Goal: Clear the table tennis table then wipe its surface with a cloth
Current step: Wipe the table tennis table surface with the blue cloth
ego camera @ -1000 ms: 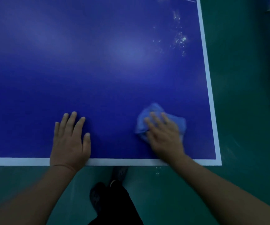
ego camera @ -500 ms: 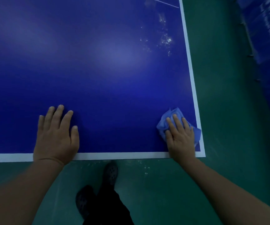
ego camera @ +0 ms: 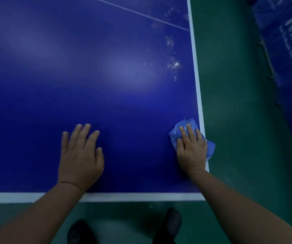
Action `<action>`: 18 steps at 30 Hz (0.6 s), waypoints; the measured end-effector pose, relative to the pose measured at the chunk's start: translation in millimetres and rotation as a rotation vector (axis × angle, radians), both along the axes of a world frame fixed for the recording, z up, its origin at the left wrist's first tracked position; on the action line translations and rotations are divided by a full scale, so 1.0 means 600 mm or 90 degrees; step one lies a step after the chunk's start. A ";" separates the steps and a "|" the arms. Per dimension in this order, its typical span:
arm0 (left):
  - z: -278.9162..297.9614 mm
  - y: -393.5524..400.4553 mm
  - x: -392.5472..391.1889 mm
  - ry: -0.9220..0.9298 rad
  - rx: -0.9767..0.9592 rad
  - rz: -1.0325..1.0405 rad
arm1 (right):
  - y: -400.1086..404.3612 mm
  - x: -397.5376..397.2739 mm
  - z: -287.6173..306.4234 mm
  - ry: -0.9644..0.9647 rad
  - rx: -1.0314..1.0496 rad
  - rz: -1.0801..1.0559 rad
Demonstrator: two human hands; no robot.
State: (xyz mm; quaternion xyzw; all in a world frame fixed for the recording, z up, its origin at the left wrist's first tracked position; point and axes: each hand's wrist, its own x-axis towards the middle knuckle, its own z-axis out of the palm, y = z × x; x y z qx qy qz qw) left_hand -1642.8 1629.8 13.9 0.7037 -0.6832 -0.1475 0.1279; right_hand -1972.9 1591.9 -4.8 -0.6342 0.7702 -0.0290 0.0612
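Pressing flat, the right hand (ego camera: 191,150) holds the cloth (ego camera: 185,128) against the worktop (ego camera: 106,85) at its right edge, fingers straight; the left hand (ego camera: 80,155) rests spread on the worktop nearby.

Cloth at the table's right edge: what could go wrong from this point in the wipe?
1. The cloth already overhangs the white side line under the right hand; another outward stroke could drag it off onto the floor.
2. The wet specks farther up near the same edge may get missed if wiping stays near this corner.
3. The left hand pressed flat on the table may leave smudges.
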 end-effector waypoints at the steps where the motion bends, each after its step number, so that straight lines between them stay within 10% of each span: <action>1: 0.004 -0.025 -0.039 0.025 -0.001 0.025 | -0.019 -0.005 0.000 0.001 -0.007 0.025; 18: -0.045 -0.160 -0.260 -0.048 0.021 0.293 | -0.276 -0.008 -0.020 -0.005 -0.024 0.669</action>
